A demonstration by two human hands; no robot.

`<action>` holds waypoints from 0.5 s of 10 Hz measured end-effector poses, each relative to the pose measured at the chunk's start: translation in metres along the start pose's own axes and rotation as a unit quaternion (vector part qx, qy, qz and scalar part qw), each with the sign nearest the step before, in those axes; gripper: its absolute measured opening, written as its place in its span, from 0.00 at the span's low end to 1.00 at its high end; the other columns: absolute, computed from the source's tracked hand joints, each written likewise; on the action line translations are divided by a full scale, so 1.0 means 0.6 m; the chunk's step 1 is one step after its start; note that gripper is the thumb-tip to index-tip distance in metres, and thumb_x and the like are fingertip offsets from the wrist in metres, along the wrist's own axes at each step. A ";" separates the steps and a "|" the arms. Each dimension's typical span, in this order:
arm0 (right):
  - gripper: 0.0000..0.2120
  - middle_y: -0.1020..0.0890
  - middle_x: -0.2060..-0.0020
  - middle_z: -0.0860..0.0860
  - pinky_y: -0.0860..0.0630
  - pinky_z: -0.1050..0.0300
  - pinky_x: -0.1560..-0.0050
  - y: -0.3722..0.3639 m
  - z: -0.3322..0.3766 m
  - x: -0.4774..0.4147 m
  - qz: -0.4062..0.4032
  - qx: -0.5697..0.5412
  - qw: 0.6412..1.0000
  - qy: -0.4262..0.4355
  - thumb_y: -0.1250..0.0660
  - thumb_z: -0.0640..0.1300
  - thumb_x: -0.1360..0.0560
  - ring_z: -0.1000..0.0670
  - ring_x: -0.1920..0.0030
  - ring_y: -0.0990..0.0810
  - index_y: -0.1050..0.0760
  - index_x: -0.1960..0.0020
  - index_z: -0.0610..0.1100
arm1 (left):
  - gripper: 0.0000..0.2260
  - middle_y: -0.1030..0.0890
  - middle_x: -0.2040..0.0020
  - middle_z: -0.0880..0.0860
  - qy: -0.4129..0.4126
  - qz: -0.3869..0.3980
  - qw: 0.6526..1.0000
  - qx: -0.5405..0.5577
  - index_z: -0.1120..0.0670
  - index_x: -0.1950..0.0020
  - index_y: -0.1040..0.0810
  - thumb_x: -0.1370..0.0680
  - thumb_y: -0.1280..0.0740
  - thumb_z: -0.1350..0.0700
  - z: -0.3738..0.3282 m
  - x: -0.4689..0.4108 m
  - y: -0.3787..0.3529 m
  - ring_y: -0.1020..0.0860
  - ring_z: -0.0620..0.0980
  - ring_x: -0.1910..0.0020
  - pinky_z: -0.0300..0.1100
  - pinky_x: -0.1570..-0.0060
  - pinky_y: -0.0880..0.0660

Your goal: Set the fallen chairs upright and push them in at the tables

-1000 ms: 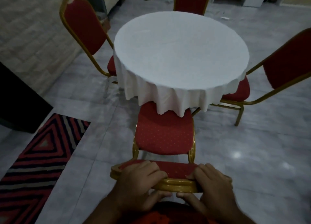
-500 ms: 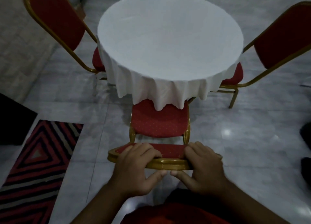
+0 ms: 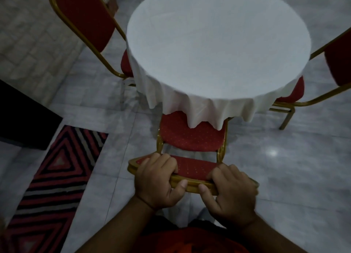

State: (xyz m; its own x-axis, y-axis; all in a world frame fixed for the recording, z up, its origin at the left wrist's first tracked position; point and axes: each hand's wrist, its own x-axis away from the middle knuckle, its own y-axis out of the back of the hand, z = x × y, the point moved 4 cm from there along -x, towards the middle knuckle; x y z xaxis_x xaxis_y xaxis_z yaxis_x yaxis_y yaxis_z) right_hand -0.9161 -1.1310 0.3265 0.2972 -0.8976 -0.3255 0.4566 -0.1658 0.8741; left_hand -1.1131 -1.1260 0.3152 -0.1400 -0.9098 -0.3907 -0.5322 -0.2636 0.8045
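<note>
A red chair with a gold frame (image 3: pixel 191 136) stands upright right in front of me, its seat partly under the hanging white cloth of the round table (image 3: pixel 218 43). My left hand (image 3: pixel 157 182) and my right hand (image 3: pixel 231 193) both grip the top rail of its backrest, fingers over the red padding and thumbs on the gold rim. Two more red chairs stand upright at the table: one on the left (image 3: pixel 85 19) and one on the right (image 3: pixel 338 62), both seats tucked under the cloth.
A striped red, black and grey rug (image 3: pixel 57 176) lies on the marble floor at the lower left. A dark block of furniture (image 3: pixel 20 116) stands at the left edge, with a pale brick wall (image 3: pixel 28 34) behind it.
The chair has slid further under the table, so more of its seat is covered by the cloth. Both hands kept their grip on the backrest, and my view has moved closer.
</note>
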 end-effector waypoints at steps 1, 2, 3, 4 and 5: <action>0.16 0.27 0.66 0.55 0.35 0.53 0.66 -0.006 0.002 -0.014 0.004 -0.004 1.000 -0.005 0.39 0.60 0.25 0.51 0.65 0.31 0.28 0.62 0.49 | 0.18 0.30 0.67 0.47 -0.012 0.017 1.000 -0.002 0.53 0.66 0.29 0.27 0.39 0.39 0.015 -0.011 -0.002 0.32 0.48 0.67 0.44 0.67 0.35; 0.14 0.29 0.66 0.56 0.38 0.55 0.64 -0.007 0.006 -0.024 0.020 -0.007 1.000 -0.023 0.38 0.59 0.26 0.53 0.64 0.32 0.30 0.62 0.49 | 0.17 0.31 0.67 0.46 -0.004 0.035 0.999 0.011 0.51 0.65 0.30 0.27 0.39 0.39 0.021 -0.019 -0.002 0.33 0.47 0.67 0.46 0.68 0.34; 0.11 0.32 0.66 0.59 0.42 0.58 0.62 0.001 0.007 -0.025 0.061 -0.005 0.997 -0.044 0.39 0.57 0.26 0.57 0.63 0.34 0.33 0.61 0.51 | 0.15 0.32 0.66 0.44 -0.002 0.082 0.996 0.032 0.49 0.64 0.31 0.27 0.37 0.40 0.018 -0.022 0.002 0.33 0.45 0.65 0.46 0.67 0.33; 0.12 0.31 0.66 0.60 0.38 0.59 0.63 0.006 0.006 -0.040 0.078 -0.027 0.993 -0.090 0.44 0.58 0.22 0.59 0.63 0.32 0.33 0.61 0.54 | 0.12 0.31 0.66 0.44 0.027 0.108 0.991 0.077 0.47 0.62 0.33 0.26 0.36 0.42 0.018 -0.038 0.012 0.32 0.42 0.65 0.43 0.66 0.33; 0.14 0.29 0.65 0.60 0.29 0.51 0.60 0.011 0.003 -0.100 0.045 -0.046 0.991 -0.115 0.45 0.60 0.21 0.57 0.61 0.30 0.31 0.61 0.55 | 0.12 0.29 0.66 0.45 0.067 0.080 0.988 0.110 0.47 0.62 0.32 0.21 0.40 0.43 0.017 -0.107 0.032 0.29 0.43 0.65 0.44 0.65 0.32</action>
